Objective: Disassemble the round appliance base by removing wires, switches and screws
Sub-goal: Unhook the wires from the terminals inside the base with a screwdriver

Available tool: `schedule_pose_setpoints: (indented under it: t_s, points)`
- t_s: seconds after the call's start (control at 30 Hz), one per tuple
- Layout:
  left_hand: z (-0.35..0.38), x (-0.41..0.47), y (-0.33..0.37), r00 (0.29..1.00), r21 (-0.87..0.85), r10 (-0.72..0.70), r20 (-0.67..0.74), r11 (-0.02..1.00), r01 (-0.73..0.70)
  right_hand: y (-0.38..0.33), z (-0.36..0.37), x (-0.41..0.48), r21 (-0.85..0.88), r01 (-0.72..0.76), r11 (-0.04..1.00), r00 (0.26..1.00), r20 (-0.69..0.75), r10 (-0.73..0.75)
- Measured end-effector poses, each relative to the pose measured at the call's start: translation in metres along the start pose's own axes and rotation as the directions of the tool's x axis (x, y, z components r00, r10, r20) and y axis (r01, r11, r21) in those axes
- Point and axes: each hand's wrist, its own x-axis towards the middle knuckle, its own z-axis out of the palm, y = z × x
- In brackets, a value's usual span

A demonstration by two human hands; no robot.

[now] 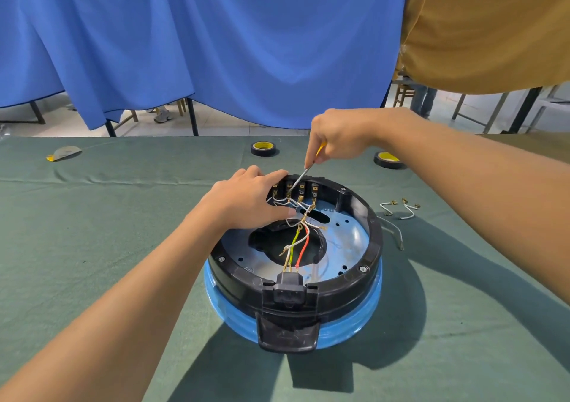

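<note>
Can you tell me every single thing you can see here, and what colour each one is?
appliance base: one, black ring on blue, middle of table
wires: several, red, yellow-green, white, inside the base
switches: four, black, row at the base's far wall
power socket: one, black, near rim of base
loose wires: three, white or grey, on cloth right of base
tape rolls: two, black with yellow core, far side of table
screwdriver: one, yellow handle, tip at the switches
tablecloth: one, green, under everything
curtain: one, blue, behind table
left hand: rests on the base's far left rim
right hand: fingers grip the screwdriver
</note>
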Motion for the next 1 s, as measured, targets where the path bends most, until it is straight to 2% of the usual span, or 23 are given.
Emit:
schedule_pose_setpoints:
  t_s: [0.33,0.6,0.77,1.0]
  points:
    - [-0.001,0.001,0.0,1.0,0.004,0.012,-0.001,1.0,-0.012,-0.02,0.045,-0.053,0.048,-0.101,0.994,0.965,-0.237,0.109]
    - [-0.001,0.0,0.001,1.0,0.013,0.011,-0.001,1.0,-0.011,-0.04,0.058,-0.065,-0.15,-0.166,0.975,0.905,-0.415,0.091]
    - [-0.001,0.0,0.001,1.0,0.014,0.008,0.003,1.0,-0.008,-0.043,0.068,-0.069,-0.195,-0.212,0.958,0.892,-0.438,0.108]
    - [-0.001,0.0,0.001,1.0,0.008,0.01,-0.004,1.0,-0.01,-0.044,0.083,-0.068,-0.132,-0.263,0.956,0.853,-0.496,0.166]
